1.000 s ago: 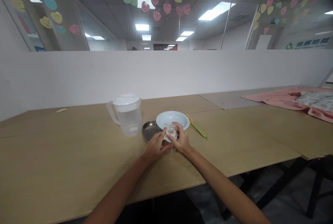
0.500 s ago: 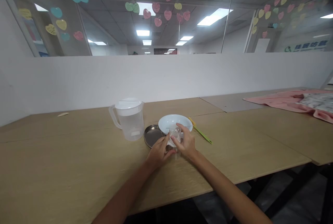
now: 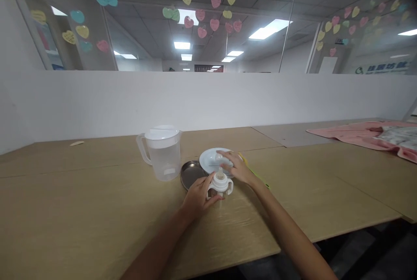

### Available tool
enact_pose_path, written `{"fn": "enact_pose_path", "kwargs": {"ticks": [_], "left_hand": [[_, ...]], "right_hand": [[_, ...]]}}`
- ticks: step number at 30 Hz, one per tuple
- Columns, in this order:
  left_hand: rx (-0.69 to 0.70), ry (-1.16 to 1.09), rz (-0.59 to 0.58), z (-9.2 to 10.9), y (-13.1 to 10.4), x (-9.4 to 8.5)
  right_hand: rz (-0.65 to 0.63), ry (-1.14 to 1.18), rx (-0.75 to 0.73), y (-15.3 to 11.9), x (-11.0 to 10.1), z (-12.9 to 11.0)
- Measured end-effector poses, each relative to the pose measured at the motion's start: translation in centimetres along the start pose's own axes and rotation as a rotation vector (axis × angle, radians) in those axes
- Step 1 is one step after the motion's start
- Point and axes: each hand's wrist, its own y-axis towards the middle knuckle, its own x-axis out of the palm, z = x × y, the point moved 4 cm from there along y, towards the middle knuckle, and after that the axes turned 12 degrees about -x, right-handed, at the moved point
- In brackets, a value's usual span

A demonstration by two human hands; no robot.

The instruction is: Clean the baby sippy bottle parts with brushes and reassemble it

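A baby bottle (image 3: pixel 220 183) with a white collar, two white side handles and a clear teat stands upright in front of the bowl. My left hand (image 3: pixel 199 195) is closed round its left side. Just above the teat, my right hand (image 3: pixel 237 167) holds a clear bottle cap (image 3: pixel 219 157) in its fingertips, apart from the bottle. Behind it, the white bowl (image 3: pixel 208 154) is partly covered by this hand. A round dark metal tray (image 3: pixel 189 175) lies left of the bottle, close by my left fingers.
A clear plastic jug (image 3: pixel 165 158) with a white lid stands to the left of the tray. A green and yellow brush (image 3: pixel 260 179) lies right of the bowl, partly behind my right forearm. A pink cloth (image 3: pixel 352 129) is spread at the far right of the wooden table (image 3: pixel 97 210).
My right hand has lifted the clear cap off the bottle and moved up and away over the bowl, baring the teat. My left hand has stayed on the bottle.
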Motion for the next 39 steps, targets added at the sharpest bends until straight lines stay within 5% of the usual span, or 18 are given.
{"fn": "enact_pose_path", "kwargs": {"ticks": [4,15,18,24,27,30,34,39], "left_hand": [[0.003,0.011,0.014,-0.1,0.0,0.0],[-0.007,0.022,0.015,-0.1,0.0,-0.2],[-0.001,0.05,0.031,0.1,0.1,-0.2],[-0.042,0.084,0.087,0.6,0.0,-0.3],[-0.141,-0.004,0.081,0.6,-0.2,-0.1],[-0.264,-0.243,0.042,0.5,-0.3,0.2],[-0.37,-0.457,-0.024,0.6,-0.1,0.3],[-0.479,-0.479,-0.112,0.3,0.3,0.2]], "right_hand": [[-0.218,-0.104,0.028,-1.0,1.1,0.3],[-0.292,-0.047,0.021,-1.1,2.0,0.2],[-0.257,-0.045,0.039,-1.2,2.5,0.7],[0.02,0.058,0.029,-0.7,0.9,0.2],[-0.044,0.277,-0.055,-0.3,0.8,-1.6],[-0.091,0.204,-0.097,-0.2,1.5,-3.3],[-0.012,0.079,-0.081,-0.3,2.6,-4.3],[0.061,0.221,0.043,-0.2,2.5,-4.3]]}}
